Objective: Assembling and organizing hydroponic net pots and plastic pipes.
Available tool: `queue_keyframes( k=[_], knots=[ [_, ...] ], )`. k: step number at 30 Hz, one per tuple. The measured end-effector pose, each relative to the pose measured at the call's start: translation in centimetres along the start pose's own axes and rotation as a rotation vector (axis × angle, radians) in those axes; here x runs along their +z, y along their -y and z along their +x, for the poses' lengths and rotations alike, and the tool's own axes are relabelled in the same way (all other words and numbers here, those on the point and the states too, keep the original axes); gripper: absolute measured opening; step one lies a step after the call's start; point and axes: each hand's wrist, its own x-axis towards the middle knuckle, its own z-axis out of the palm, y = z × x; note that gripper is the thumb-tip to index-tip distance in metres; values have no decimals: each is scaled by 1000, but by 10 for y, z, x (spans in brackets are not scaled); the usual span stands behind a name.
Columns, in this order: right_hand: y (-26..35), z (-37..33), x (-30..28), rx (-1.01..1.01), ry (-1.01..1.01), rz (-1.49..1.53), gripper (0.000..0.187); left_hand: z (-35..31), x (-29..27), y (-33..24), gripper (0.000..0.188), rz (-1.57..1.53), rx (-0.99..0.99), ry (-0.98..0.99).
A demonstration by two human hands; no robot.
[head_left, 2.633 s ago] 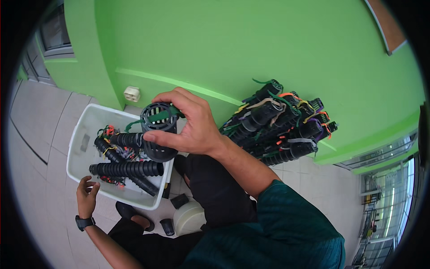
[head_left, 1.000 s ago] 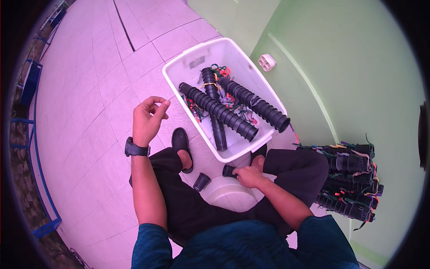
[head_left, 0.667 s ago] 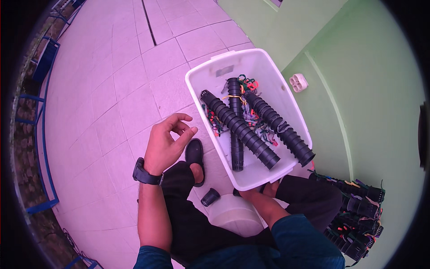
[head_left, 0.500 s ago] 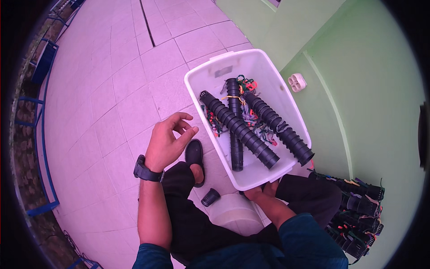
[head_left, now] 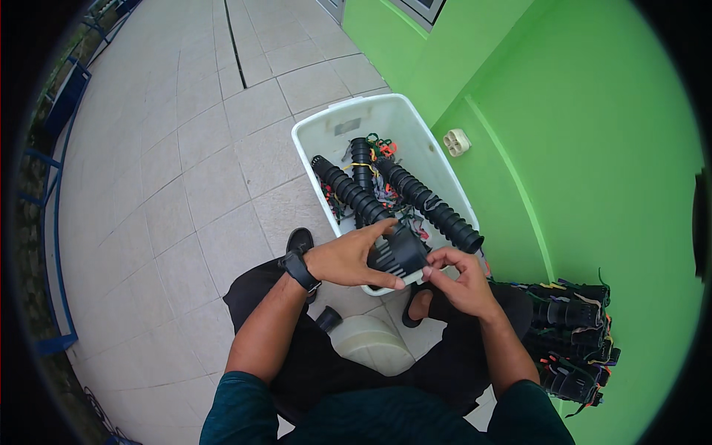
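A black slotted plastic net pot [head_left: 404,252] lies on its side over the near end of a white tub [head_left: 389,119]. My left hand [head_left: 345,256], with a dark watch at the wrist, is wrapped round the pot's slotted end. At the right end, the thumb and fingers of my right hand [head_left: 466,282] pinch its rim. Inside the tub lie long stacks of black pots: a slanted left stack [head_left: 348,191], a middle stack [head_left: 361,159] partly under it, and a right stack [head_left: 437,211]. Tangled coloured strips [head_left: 386,194] lie among them.
One loose black pot [head_left: 328,320] rests on the tiled floor, beside a pale rounded container [head_left: 371,345] between my legs. More stacked black pots with coloured ties [head_left: 571,311] stand against the green wall [head_left: 586,170], which carries a white fixture [head_left: 457,142].
My left hand has moved right, from beside the tub onto a net pot. My right hand has come up from below the tub's near edge to the pot's rim. The pink tint is gone.
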Motion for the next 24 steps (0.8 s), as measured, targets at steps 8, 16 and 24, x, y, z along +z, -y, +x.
queue_keyframes(
  k=[8,16,24],
  knots=[
    [22,77,-13,-321,-540,408,25,-10,-57,27,57,-863,219,-790],
    [-150,199,11,267,-139,-70,22,-24,-114,39,70,-1166,205,-1182],
    [-284,307,52,363,127,-443,36,2,-106,22,67,-995,77,-1115]
  ],
)
